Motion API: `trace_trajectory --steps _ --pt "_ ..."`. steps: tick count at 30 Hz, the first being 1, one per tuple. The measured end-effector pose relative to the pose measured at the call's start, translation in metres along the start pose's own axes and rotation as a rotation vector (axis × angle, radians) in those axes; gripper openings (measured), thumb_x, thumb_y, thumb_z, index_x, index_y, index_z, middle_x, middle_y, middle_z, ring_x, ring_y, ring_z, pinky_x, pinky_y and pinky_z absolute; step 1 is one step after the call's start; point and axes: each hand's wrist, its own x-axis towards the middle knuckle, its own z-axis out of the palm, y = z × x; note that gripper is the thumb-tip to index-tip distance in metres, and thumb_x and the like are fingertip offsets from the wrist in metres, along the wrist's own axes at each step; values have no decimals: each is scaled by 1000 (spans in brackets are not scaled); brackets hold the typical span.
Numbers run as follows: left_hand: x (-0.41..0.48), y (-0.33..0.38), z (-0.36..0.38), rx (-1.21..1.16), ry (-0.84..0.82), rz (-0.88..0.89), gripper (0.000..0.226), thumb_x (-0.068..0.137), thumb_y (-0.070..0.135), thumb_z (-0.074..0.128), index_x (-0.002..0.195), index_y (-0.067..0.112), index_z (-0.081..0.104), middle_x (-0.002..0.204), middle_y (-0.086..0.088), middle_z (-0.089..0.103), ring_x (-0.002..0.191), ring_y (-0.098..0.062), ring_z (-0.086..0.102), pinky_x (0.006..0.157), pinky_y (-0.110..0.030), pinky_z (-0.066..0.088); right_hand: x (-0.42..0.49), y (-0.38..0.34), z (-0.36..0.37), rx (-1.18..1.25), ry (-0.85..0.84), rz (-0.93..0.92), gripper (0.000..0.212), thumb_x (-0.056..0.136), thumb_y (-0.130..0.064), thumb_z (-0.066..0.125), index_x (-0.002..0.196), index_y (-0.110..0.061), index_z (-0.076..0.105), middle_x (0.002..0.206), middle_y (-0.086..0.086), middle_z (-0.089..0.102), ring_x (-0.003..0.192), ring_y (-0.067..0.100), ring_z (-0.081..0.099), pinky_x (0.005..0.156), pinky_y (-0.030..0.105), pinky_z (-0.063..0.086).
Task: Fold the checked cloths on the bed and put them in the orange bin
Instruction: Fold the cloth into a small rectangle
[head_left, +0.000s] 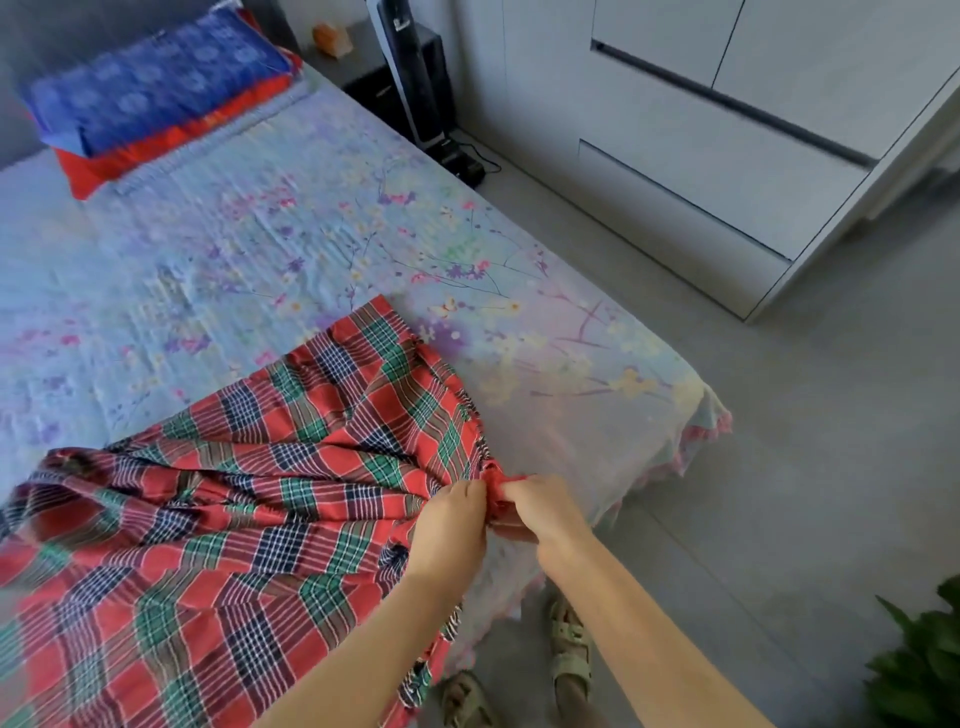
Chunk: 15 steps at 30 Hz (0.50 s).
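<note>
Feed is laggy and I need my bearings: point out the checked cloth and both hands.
checked cloth (249, 499), head view, middle of the spread fabric.
left hand (451, 525), head view, back of the hand.
right hand (545, 512), head view, back of the hand.

The checked cloth (249, 519) is red, crossed with green and navy squares and thin white lines (fringed along one edge). It lies unfolded and rumpled across the near part of the bed (260, 234), its creases running to a bunched edge pinched by the left hand (452, 525) and right hand (545, 512).
</note>
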Motion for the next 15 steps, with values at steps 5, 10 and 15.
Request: trace_trajectory --steps 5,10,15 --pt "-10 -29 -60 15 61 182 20 45 4 59 64 10 59 56 0 56 48 -22 58 39 -20 40 -8 -30 -1 -639 -146 -564 58 74 2 59 127 -23 56 118 -9 56 111 11 53 91 23 42" --pt "-32 -41 -173 38 219 361 18 61 4 57 77 12 59 67 1 58 64 -14 48 54 -22 35 -11 -80 63 -1136 -309 -1022 44 75 -50 47 107 -28 67 130 0 58 130 22 42 109 51 26" --pt "-58 -59 -304 101 545 224 37 66 7 45 96 18 62 81 -7 70 80 -14 53 69 -26 41 -35 -138 110 -924 -200 -1108 16 71 -49 58 67 -35 63 63 -5 60 71 14 56 75 31 37"
